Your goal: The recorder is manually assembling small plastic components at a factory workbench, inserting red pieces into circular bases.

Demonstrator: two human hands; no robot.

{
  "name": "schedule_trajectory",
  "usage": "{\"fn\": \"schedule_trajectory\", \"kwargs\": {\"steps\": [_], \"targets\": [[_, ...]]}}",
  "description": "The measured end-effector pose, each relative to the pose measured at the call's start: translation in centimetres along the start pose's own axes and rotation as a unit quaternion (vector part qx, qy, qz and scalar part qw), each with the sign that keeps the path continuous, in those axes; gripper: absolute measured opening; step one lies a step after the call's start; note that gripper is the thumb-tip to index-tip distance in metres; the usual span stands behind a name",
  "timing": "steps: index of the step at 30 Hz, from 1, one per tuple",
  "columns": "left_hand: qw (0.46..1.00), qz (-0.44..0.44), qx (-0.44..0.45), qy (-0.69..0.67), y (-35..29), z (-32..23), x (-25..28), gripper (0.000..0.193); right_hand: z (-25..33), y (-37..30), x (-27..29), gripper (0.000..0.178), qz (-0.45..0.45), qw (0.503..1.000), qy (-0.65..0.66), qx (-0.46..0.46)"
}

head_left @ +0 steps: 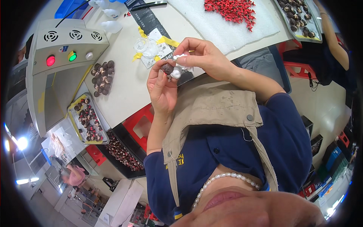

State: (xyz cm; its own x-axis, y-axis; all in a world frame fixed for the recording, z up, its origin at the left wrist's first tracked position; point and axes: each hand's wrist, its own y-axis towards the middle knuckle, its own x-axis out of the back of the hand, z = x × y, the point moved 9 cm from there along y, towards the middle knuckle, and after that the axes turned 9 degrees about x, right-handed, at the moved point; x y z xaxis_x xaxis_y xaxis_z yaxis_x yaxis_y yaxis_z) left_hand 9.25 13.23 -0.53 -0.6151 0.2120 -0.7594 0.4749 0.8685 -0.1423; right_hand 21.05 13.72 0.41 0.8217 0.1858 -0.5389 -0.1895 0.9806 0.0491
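Observation:
Between the fingertips of my left hand (162, 87) is a small dark brown ball-shaped piece (167, 68). Close against it, my right hand (206, 58) pinches a small glossy white rounded object (176, 72), whose exact kind I cannot make out. Both hands meet over the table's near edge, above my beige apron (215, 102). Just beyond them, a clear round container (145, 47) sits on a white card held with yellow tape. A loose group of brown ball-shaped pieces (103, 78) lies to the left.
Left stands a grey machine (70, 41) with lit red and green buttons. A tray (102, 140) of brown and red pieces sits beside it. Small red parts (230, 13) cover a white foam sheet (261, 32). Another filled tray (319, 37) is at far right, near another person's arm (332, 41).

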Motion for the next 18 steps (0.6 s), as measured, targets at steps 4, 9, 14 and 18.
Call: {"fn": "schedule_trajectory", "kwargs": {"steps": [4, 9, 14, 18], "targets": [[0.999, -0.043, 0.006, -0.006, -0.3, 0.1, 1.0, 0.028, 0.5, -0.2, -0.7, 0.02, 0.015, 0.999, -0.033, -0.004], [0.998, -0.051, 0.013, -0.016, -0.2, 0.1, 1.4, 0.029, 3.5, 0.1, -1.7, 0.017, 0.029, 0.928, -0.318, 0.193], [0.997, -0.063, 0.04, 0.006, 0.2, 0.4, 1.7, 0.029, 3.4, 1.2, -1.8, 0.016, 0.039, 0.917, -0.343, 0.198], [0.997, -0.074, 0.019, 0.027, -0.3, 0.0, 1.2, 0.029, 1.9, 1.8, -0.3, 0.019, -0.016, 0.993, -0.06, 0.103]]}}
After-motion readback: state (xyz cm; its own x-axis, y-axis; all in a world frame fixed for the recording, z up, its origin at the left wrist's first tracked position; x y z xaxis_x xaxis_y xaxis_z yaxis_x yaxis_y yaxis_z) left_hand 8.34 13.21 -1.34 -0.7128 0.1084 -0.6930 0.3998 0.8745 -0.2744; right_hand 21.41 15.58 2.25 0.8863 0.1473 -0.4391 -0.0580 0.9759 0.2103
